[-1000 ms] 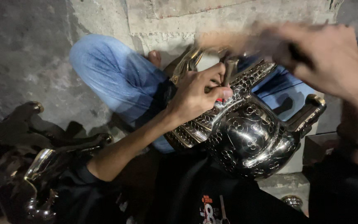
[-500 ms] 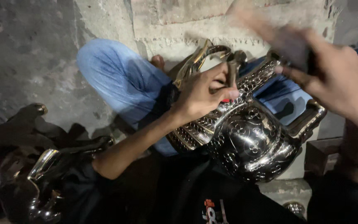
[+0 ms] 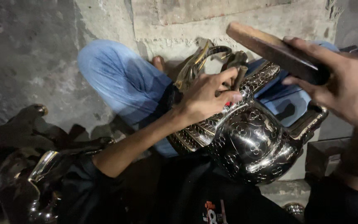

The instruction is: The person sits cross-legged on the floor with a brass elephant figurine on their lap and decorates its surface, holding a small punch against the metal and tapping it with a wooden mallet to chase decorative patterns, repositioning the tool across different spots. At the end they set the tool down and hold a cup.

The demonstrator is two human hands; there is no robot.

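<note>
A shiny, engraved dark metal vessel (image 3: 253,145) with a curved handle and spout lies tilted in my lap. My left hand (image 3: 206,97) rests on its upper side and pinches a short metal punch (image 3: 240,76), tip against the patterned surface. My right hand (image 3: 344,87) is raised at the upper right, clear of the vessel. It grips a brown wooden mallet block (image 3: 270,49) that points left above the punch.
My knee in blue jeans (image 3: 117,83) is folded on the rough concrete floor (image 3: 30,49). A second polished metal vessel (image 3: 38,174) lies at the lower left. A dark box (image 3: 324,153) stands at the right, behind the vessel.
My right hand with the wooden block was blurred in motion over the punch and is now held sharp and higher at the right. The left hand stays on the punch.
</note>
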